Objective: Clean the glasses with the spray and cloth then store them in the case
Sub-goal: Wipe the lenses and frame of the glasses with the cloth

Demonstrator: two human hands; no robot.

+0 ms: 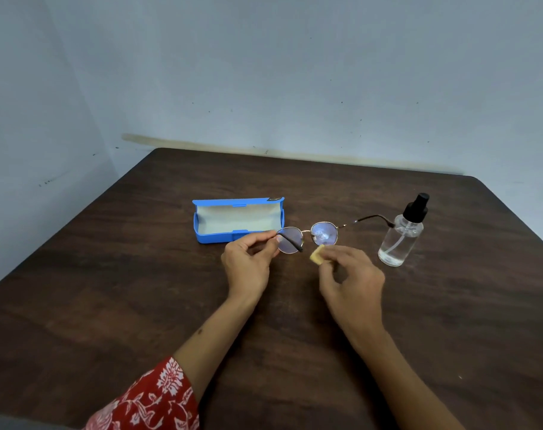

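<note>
gold-rimmed round glasses with thin dark temples sit just above the dark wooden table, held up by the person's left hand, whose thumb and fingers pinch the frame at its outer edge where one folded temple crosses the lens. just to the other side of that pinch, the right hand curls round a small folded yellow cloth, its tip touching or nearly touching the lower rim of the far lens, which looks misted with droplets. from where i stand, wiping is the step in hand. it would go best with the left pinch kept on metal, not glass, bracing the frame while the cloth works in small circles from the middle outward, light enough not to bend the thin bridge. both faces of each lens want attention. beyond the left grip lies the open blue hard case with pale lining, ready; well off past the right hand stands the clear spray bottle with a black nozzle, near the outstretched temple tip.
</note>
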